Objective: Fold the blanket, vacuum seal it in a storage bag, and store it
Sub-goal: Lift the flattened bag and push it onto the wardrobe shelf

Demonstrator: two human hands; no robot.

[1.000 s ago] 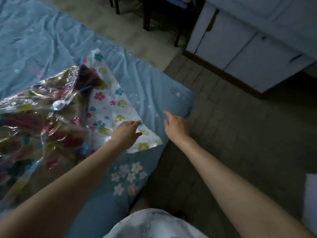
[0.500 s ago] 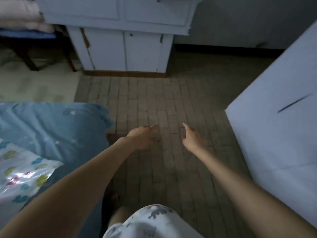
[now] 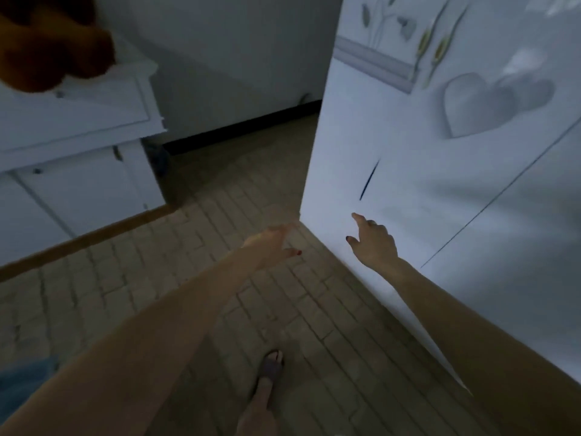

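Note:
Neither the blanket nor the storage bag is in view. A tall white wardrobe (image 3: 440, 190) with heart and leaf decoration fills the right side. My right hand (image 3: 372, 239) is stretched out in front of its lower door panel, forefinger extended, holding nothing; I cannot tell if it touches the panel. My left hand (image 3: 273, 243) reaches over the floor toward the wardrobe's near corner, fingers fairly straight and empty, slightly blurred.
A white cabinet (image 3: 78, 171) with drawers and doors stands at the left, a brown object (image 3: 53, 45) on top. Brick-patterned floor (image 3: 220, 309) lies between it and the wardrobe. My foot in a sandal (image 3: 270, 369) shows below. A blue fabric edge (image 3: 22, 382) sits at the lower left.
The view has swung right, away from the bed and the bagged blanket. My left hand let go of the bag's corner, and both hands now reach toward the wardrobe.

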